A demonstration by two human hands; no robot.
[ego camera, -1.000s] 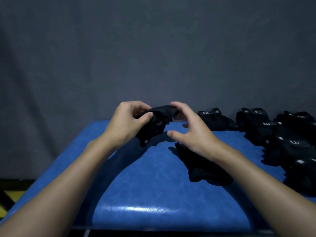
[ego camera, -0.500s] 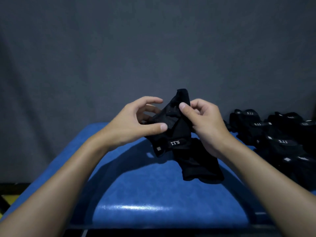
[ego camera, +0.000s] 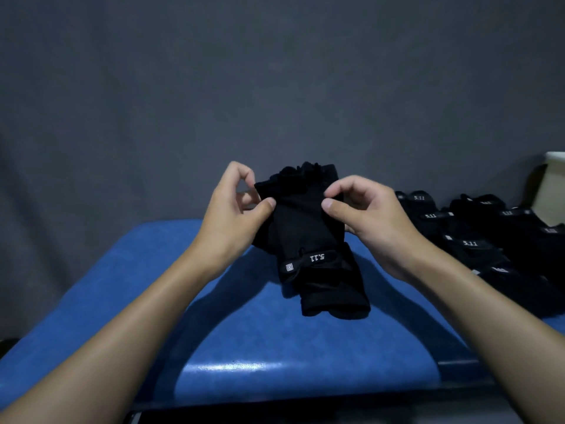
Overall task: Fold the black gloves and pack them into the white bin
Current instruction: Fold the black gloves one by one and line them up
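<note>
At frame centre, the left hand (ego camera: 232, 215) and right hand (ego camera: 370, 214) pinch the black glove (ego camera: 301, 228) by its side edges, thumbs in front, above the blue table (ego camera: 244, 332).

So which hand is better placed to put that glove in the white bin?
The right hand, probably. Both pinch the glove, but the white bin sits at the far right, past the pile of gloves; the left hand would have to cross over.

matt black cloth glove (ego camera: 301, 228) with white printed wrist strap (ego camera: 308, 261), glossy smooth blue padded table (ego camera: 244, 347), matt grey cloth backdrop (ego camera: 275, 87), matt black glove pile (ego camera: 477, 240), smooth white bin (ego camera: 555, 185)
</note>
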